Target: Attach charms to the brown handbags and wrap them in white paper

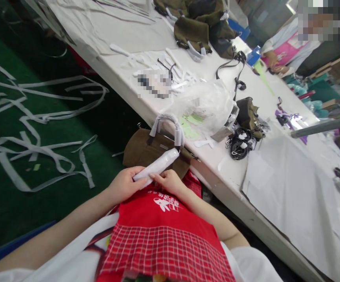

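Observation:
A brown bag [143, 150] lies at the table's near edge, over my lap. One of its handles [166, 118] is wrapped in white and arches up at the back. A second white-wrapped length [158, 166] slants across the front of the bag. My left hand [129, 182] is closed around its lower left end, thumb on top. My right hand [166, 181] pinches at the lower side of the same white length, close to my left hand. The fingertips underneath are hidden.
On the white table [275, 203] are white strips [181, 70], a clear plastic bag [213, 102], black straps [239, 147] and more brown bags [191, 33]. A person in pink [287, 51] works across it. White strips [49, 147] litter the green floor. A grey pole [325, 126] crosses at right.

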Available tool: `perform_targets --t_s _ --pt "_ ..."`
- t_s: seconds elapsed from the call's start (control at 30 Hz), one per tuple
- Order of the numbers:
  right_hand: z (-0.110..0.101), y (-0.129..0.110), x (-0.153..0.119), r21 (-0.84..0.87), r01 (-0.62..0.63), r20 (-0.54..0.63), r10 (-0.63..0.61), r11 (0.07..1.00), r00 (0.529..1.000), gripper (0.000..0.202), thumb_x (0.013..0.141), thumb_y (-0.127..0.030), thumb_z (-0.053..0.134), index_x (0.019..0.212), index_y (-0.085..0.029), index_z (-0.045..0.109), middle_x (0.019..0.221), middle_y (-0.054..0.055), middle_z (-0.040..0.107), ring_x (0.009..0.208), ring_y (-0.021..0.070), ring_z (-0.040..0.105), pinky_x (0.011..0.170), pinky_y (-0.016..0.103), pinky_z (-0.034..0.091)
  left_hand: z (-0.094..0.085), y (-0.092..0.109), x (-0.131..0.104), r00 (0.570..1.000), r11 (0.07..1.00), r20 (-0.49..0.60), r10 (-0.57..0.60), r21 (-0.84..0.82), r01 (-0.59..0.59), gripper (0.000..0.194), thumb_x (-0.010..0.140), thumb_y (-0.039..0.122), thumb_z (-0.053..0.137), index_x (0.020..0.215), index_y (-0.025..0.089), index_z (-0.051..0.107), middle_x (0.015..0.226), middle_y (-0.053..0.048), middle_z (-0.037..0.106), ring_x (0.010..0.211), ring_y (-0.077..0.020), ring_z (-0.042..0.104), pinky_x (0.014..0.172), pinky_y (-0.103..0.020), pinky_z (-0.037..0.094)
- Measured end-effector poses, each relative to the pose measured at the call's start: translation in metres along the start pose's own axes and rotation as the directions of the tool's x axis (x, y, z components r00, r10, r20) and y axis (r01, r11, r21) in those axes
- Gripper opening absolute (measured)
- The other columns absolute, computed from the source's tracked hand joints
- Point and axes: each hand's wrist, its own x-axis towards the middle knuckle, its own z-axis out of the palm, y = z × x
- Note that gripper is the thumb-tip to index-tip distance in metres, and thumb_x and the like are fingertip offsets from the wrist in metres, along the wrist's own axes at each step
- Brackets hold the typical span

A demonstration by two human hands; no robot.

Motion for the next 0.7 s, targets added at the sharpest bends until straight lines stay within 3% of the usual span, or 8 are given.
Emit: perform_targets --t_s 0.13,0.2,0.27,0.33,0.43,0.57,0.63,0.7 --pt "0.002 0.006 0.004 0.309 0.053 0.17 -0.11 0.95 0.979 0.054 0.064 -0.065 0.075 0.077 -0.013 0.068 0.064 0.001 0.066 0.046 0.0082 0.051 0.046 0.021 0.039 0.0 -0.014 0.004 0.972 0.842 0.157 -0.175 -0.488 0.23 0.029 0.066 0.035 0.069 0.086 0.014 0.067 0.066 -0.002 0.066 0.06 -0.0157 0.06 0.058 -0.025 0.047" --pt "-0.001 0.009 0.004 0.375 0.081 0.226 -0.176 0.924 0.958 0.053 0.059 -0.055 0.083 0.091 -0.014 0.068 0.073 0.0 0.068 0.056 0.0093 0.057 0.056 0.021 0.045 -0.004 -0.028 0.008 0.951 0.781 0.237 -0.2 -0.547 0.301 0.03 0.068 0.036 0.068 0.088 0.014 0.066 0.064 -0.001 0.064 0.055 -0.0135 0.056 0.055 -0.024 0.046" --pt "-0.008 0.012 0.002 0.334 0.096 0.252 -0.187 0.938 0.949 0.05 0.062 -0.048 0.084 0.096 -0.015 0.068 0.077 0.0 0.068 0.064 0.0111 0.06 0.064 0.024 0.048 -0.012 -0.043 0.014 0.942 0.869 0.268 -0.203 -0.393 0.299 0.036 0.07 0.043 0.066 0.093 0.015 0.067 0.07 -0.004 0.067 0.059 -0.0164 0.06 0.057 -0.026 0.048" --pt "-0.019 0.015 -0.003 0.201 0.113 0.214 -0.157 0.973 0.964 0.041 0.069 -0.045 0.08 0.095 -0.015 0.069 0.078 0.001 0.068 0.066 0.0123 0.061 0.065 0.025 0.048 -0.022 -0.055 0.021 0.972 0.984 0.17 -0.165 -0.035 0.173 0.039 0.066 0.047 0.067 0.09 0.016 0.068 0.081 -0.007 0.071 0.072 -0.023 0.066 0.066 -0.031 0.051" --pt "-0.04 0.015 -0.016 -0.026 0.148 0.025 -0.148 0.989 0.989 0.028 0.077 -0.039 0.073 0.093 -0.016 0.07 0.079 0.002 0.069 0.066 0.0135 0.061 0.061 0.024 0.046 -0.04 -0.065 0.032 0.994 0.883 -0.099 0.047 0.47 0.005 0.039 0.067 0.049 0.064 0.09 0.018 0.069 0.099 -0.012 0.072 0.09 -0.0293 0.068 0.082 -0.037 0.052" --pt "-0.071 0.016 -0.035 -0.216 0.13 -0.266 -0.186 0.968 0.946 0.022 0.084 -0.038 0.063 0.083 -0.017 0.069 0.074 0.003 0.07 0.065 0.0149 0.062 0.06 0.025 0.045 -0.059 -0.063 0.049 0.908 0.798 -0.328 0.26 0.602 -0.011 0.051 0.08 0.054 0.048 0.109 0.016 0.063 0.111 -0.014 0.067 0.097 -0.029 0.066 0.087 -0.039 0.052" --pt "-0.084 0.02 -0.042 -0.325 0.041 -0.4 -0.177 0.945 0.899 0.026 0.085 -0.041 0.061 0.078 -0.017 0.068 0.072 0.003 0.07 0.064 0.0159 0.062 0.06 0.026 0.044 -0.067 -0.062 0.065 0.854 0.765 -0.406 0.325 0.643 0.015 0.063 0.079 0.059 0.046 0.119 0.011 0.058 0.118 -0.019 0.063 0.106 -0.033 0.063 0.092 -0.043 0.051" --pt "-0.094 0.026 -0.047 -0.424 -0.121 -0.514 -0.129 0.897 0.848 0.028 0.083 -0.045 0.062 0.077 -0.018 0.069 0.072 0.005 0.071 0.066 0.0182 0.063 0.062 0.027 0.043 -0.072 -0.061 0.085 0.849 0.748 -0.425 0.315 0.662 0.054 0.079 0.075 0.064 0.045 0.127 0.005 0.052 0.125 -0.024 0.059 0.116 -0.0378 0.057 0.098 -0.049 0.047"
